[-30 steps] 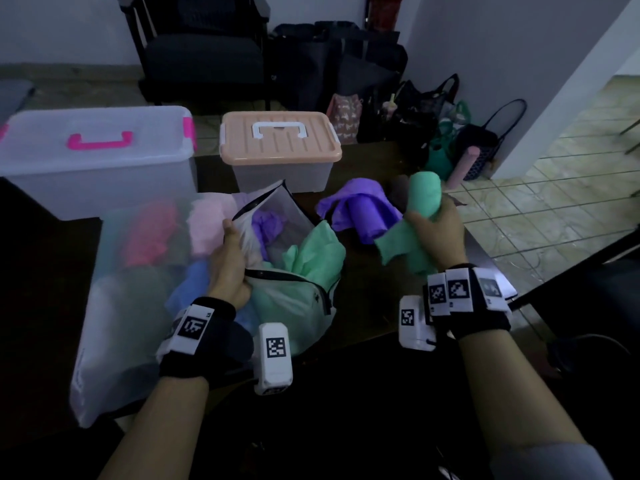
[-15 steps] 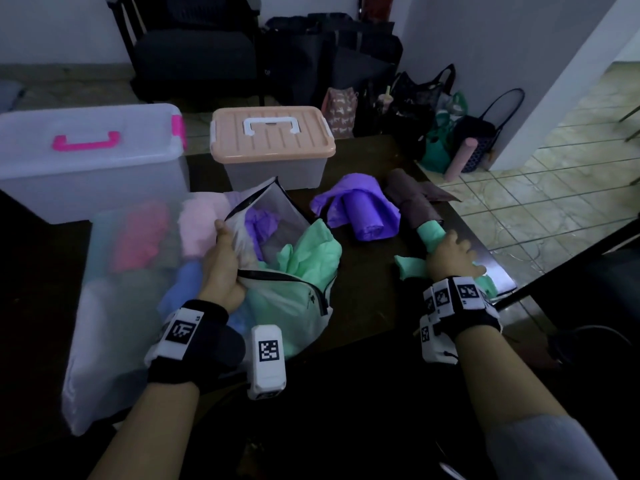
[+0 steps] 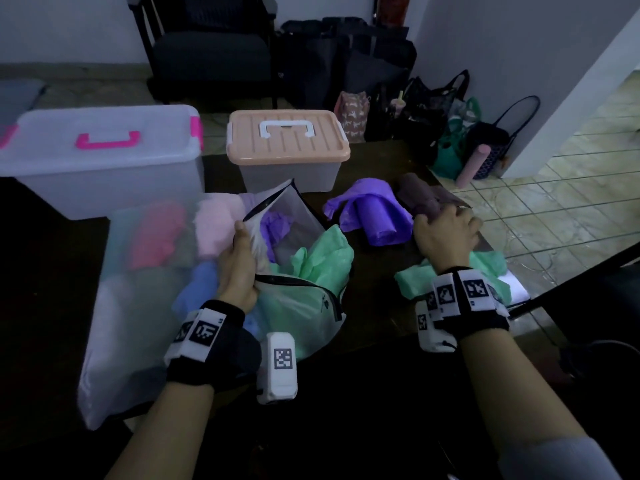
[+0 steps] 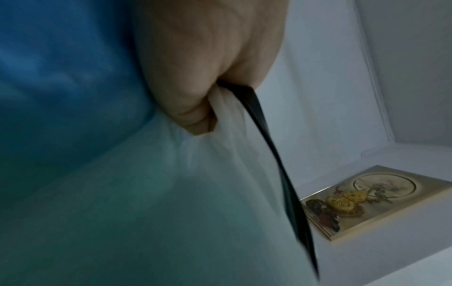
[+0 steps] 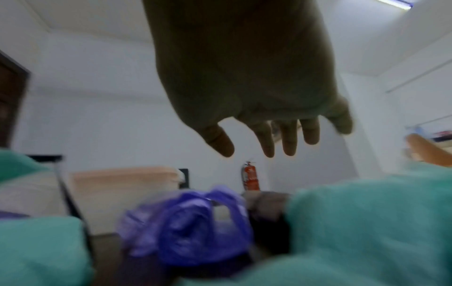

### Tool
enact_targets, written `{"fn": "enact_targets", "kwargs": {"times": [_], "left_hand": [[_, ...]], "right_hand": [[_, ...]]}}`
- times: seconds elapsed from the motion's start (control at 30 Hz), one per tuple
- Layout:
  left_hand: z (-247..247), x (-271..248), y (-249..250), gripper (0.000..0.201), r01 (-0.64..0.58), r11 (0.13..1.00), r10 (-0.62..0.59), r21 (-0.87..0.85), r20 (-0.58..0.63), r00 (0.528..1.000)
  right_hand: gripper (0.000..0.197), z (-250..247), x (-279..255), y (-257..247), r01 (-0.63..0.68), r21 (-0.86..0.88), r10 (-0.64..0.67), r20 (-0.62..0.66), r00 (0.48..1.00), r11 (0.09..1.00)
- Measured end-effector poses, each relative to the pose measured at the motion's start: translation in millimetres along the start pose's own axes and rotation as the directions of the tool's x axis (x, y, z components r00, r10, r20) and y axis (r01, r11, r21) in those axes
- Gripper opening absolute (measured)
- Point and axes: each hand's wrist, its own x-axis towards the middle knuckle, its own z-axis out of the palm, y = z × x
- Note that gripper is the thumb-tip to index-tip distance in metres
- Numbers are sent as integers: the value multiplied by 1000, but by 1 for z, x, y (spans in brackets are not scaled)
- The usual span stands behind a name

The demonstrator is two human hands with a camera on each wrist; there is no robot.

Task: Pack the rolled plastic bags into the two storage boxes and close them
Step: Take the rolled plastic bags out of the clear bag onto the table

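**Left grip on the pouch, right grip loose over the rolls**

My left hand (image 3: 239, 268) pinches the zip edge of the pouch (image 3: 145, 306), fingers curled round the black trim, holding its mouth apart. A green bag (image 3: 322, 251) spills out of that mouth, just right of my grip; pink, red and blue rolls show dimly through the frosted side to its left. My right hand (image 3: 446, 237) hangs with fingers straight and spread, gripping nothing. The green roll (image 3: 415, 282) lies on the bench (image 3: 374, 306) under that wrist, the purple roll (image 3: 377, 220) just to its left, the brown roll (image 3: 419, 195) beyond its fingertips. Both boxes, pink-handled (image 3: 104, 161) and peach-lidded (image 3: 287, 147), sit lidded beyond my hands.
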Motion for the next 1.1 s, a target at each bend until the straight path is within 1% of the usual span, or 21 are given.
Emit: {"fn": "enact_targets", "kwargs": {"times": [0.03,0.07,0.1,0.13,0.17,0.2,0.23,0.27,0.33,0.43,0.5,0.57,0.7,0.8,0.87,0.9,0.93,1.0,1.03,1.1], "left_hand": [[1,-1,1,36,-5,1000,5,-1,7,1000],[0,0,0,36,-8,1000,8,4,11,1000],[0,-1,0,37,-12,1000,12,9,10,1000],[-1,-1,0,38,-18,1000,17,20,11,1000],[-2,-1,0,41,-26,999,26,26,8,1000],[-2,0,-2,43,-34,999,33,35,8,999],[-3,1,-3,45,-43,998,43,46,0,999],[-3,1,-3,48,-48,997,48,58,-8,999],[-3,0,-4,50,-63,995,64,71,-19,998],[-3,-1,-5,51,-79,993,82,92,-25,996],[-3,-1,-5,53,-79,993,82,87,-26,996],[-3,0,-6,54,-70,992,74,101,-36,997],[-4,0,-7,55,-77,992,80,99,-29,996],[-4,2,-8,53,-88,994,89,66,-13,996],[-5,2,-9,52,-89,993,90,73,-6,996],[-6,3,-9,54,-90,993,91,82,-2,996],[-6,3,-9,54,-92,992,92,89,4,996],[-6,3,-9,52,-101,991,100,92,12,995],[-5,4,-9,50,-103,991,102,87,12,995],[-5,4,-9,49,-107,991,106,80,15,994]], "right_hand": [[47,0,-6,-12,62,71,-61,-29,998,996],[42,1,-13,-24,112,151,-114,3,994,982],[41,5,-23,-35,118,222,-145,110,983,968],[44,12,-33,-44,86,272,-161,267,950,959],[50,20,-44,-52,31,292,-159,425,891,956],[57,28,-53,-59,-9,282,-152,544,825,959],[63,36,-61,-64,-3,247,-151,605,781,969],[68,44,-67,-67,35,204,-157,620,769,978],[77,53,-74,-71,79,105,-127,609,783,991],[92,67,-76,-71,22,44,-44,632,773,999],[96,76,-77,-71,-31,40,0,619,785,999],[93,80,-76,-72,-57,71,3,598,801,996],[81,85,-69,-71,-77,237,-75,573,816,969],[71,84,-64,-71,-77,419,-156,494,855,905],[68,73,-61,-70,-44,541,-212,401,891,840],[64,65,-58,-70,-7,591,-237,335,912,806],[63,55,-55,-69,42,627,-256,255,933,778],[69,33,-48,-66,161,649,-281,86,956,744],[72,21,-44,-63,221,627,-295,15,955,747],[74,3,-37,-49,301,512,-305,-79,949,804]]}}
